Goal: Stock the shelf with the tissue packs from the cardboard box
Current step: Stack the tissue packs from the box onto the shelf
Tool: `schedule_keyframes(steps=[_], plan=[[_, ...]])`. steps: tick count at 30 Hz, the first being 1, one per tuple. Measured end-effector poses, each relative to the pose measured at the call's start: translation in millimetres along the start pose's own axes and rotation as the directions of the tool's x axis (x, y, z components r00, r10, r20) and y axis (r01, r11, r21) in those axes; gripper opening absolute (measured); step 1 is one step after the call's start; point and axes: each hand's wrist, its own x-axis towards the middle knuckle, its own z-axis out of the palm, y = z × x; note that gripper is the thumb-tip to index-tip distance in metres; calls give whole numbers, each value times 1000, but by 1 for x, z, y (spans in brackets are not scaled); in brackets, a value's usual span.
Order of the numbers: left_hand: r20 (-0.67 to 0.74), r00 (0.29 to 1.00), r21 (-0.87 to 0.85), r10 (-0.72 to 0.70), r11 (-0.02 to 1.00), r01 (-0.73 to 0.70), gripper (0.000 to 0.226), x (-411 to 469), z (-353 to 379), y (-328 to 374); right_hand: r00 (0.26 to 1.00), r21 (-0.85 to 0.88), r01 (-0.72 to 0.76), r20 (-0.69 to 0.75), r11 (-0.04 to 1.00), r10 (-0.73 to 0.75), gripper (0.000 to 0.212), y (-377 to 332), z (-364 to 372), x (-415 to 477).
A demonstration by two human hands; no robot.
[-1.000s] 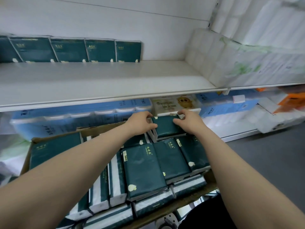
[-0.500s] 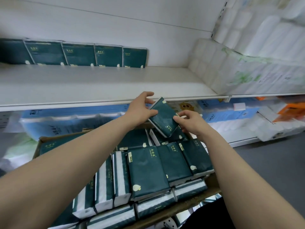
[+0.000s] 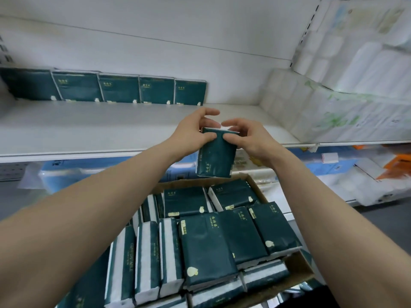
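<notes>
Setting: white shop shelf (image 3: 89,127) with a pale back panel.
Held item: one dark green tissue pack (image 3: 214,154), upright in the air, above the far end of the cardboard box (image 3: 297,266) and in front of the shelf's front edge.
Left hand (image 3: 193,132): grips the pack's upper left corner, thumb on the front face, fingers behind.
Right hand (image 3: 246,136): pinches the upper right corner, thumb on the front.
Box contents: boxed packs (image 3: 206,247), some flat, some on edge.
Shelf stock: standing row (image 3: 120,88) of matching packs against the back panel, at the left.
Neighbours: white roll bundles (image 3: 333,112) at the right; blue packs (image 3: 89,172) on the level below.
</notes>
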Motion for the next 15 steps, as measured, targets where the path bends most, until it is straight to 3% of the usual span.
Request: schedule_keyframes(steps=[7, 12, 15], plan=[[-156, 986, 71, -63, 995, 75, 70, 21, -9, -9, 982, 252, -18, -176, 967, 64, 31, 16, -1, 28], [-230, 959, 84, -166, 978, 190, 60, 39, -7, -25, 944, 475, -32, -275, 879, 183, 31, 30, 3, 55], [-218, 943, -8, -252, 966, 257, 43, 55, -1, -34, 918, 555, -34, -310, 831, 245, 27, 37, 8, 68]])
